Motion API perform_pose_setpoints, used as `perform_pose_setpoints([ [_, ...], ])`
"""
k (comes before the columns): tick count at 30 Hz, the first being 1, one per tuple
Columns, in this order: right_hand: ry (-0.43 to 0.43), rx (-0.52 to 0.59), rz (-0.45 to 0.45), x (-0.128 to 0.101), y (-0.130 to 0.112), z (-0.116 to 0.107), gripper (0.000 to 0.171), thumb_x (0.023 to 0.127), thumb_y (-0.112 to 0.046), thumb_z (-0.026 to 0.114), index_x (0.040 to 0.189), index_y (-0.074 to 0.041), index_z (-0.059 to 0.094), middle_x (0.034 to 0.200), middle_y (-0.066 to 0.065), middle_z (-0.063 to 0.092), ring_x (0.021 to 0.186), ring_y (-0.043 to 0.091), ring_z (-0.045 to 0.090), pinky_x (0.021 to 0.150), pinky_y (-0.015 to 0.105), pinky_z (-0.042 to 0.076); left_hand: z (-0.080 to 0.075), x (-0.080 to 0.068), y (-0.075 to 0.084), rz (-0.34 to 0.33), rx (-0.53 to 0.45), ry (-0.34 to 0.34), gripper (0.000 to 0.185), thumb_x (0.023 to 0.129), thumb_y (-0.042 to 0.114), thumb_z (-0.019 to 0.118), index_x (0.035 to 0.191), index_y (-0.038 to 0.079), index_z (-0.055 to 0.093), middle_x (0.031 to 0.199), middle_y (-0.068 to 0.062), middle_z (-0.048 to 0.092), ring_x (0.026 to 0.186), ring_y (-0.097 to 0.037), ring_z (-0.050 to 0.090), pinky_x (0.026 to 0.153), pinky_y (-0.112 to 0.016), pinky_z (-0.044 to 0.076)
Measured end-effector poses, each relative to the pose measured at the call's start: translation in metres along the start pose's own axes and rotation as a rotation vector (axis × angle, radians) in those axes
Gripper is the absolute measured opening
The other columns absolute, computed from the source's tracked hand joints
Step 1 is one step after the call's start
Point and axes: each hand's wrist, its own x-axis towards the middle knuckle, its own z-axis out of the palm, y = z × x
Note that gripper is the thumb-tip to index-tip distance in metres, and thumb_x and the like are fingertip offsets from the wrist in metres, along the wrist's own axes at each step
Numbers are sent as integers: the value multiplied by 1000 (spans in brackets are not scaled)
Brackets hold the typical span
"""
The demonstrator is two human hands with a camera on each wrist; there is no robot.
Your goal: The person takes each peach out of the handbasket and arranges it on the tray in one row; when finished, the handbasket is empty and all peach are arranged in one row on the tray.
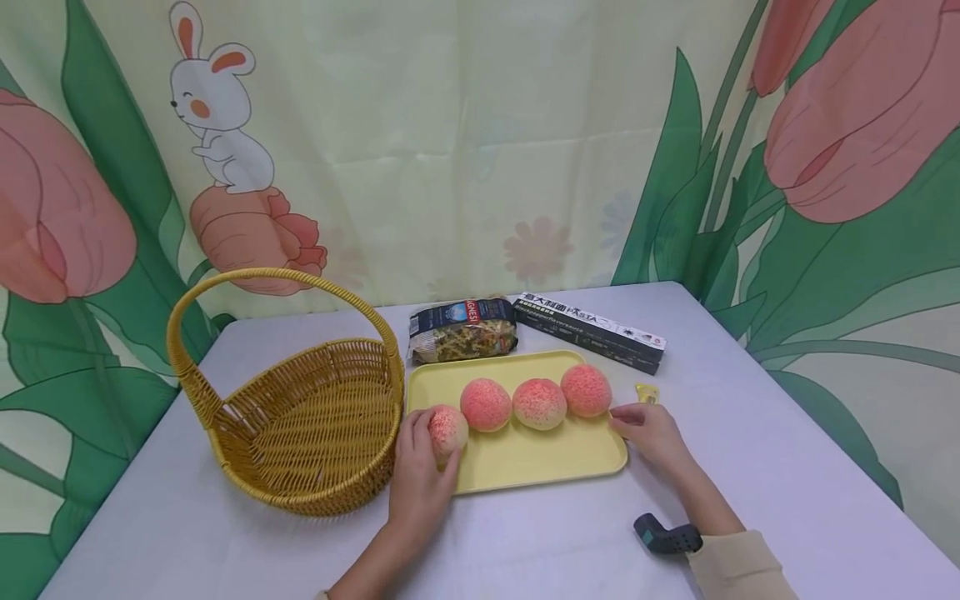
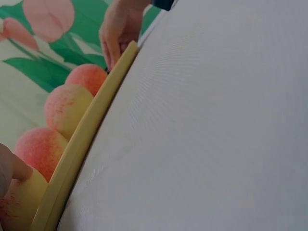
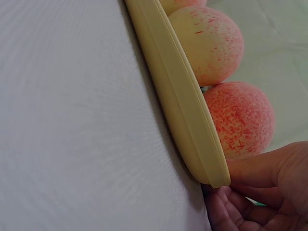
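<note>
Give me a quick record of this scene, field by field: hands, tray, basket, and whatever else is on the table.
left hand: grips the leftmost peach on the tray
right hand: fingers on the tray's right edge
tray: yellow, holds four peaches in a row
basket: wicker, empty, left of the tray
behind tray: pasta bag, dark box
surface: pale table

The right hand's fingers pinch the yellow tray's corner beside two peaches.
</note>
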Motion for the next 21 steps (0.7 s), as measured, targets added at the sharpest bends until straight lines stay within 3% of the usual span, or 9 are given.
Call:
perform_pose_setpoints([
  [4,-4,-8,-6,-1,-1,-1,30,88,-13,59,110,8,60,108,23,60,99,36,56,80,42,49,2,0,0,-79,-1,12,65,72,17,79,124,-3,44,122,-18,45,110,-32,49,91,-42,43],
  [11,-15,5,12,-1,-1,3,31,89,-14,59,111,8,59,109,23,59,101,36,54,81,43,48,4,-7,-3,-323,-137,-32,74,78,24,74,133,-7,35,128,-24,45,116,-37,46,93,-49,39],
  [17,-17,-15,-8,-2,2,3,31,89,-14,59,111,8,59,109,24,59,101,37,54,82,44,48,10,-10,-2,-382,-192,-12,75,80,16,71,136,-10,29,134,-27,37,123,-39,37,99,-50,32],
  [21,-8,-22,-20,-1,1,1,31,89,-13,59,110,9,59,109,25,59,102,38,54,82,45,47,15,-7,2,-421,-175,20,75,83,16,67,139,-9,23,138,-29,31,124,-41,34,101,-50,29],
])
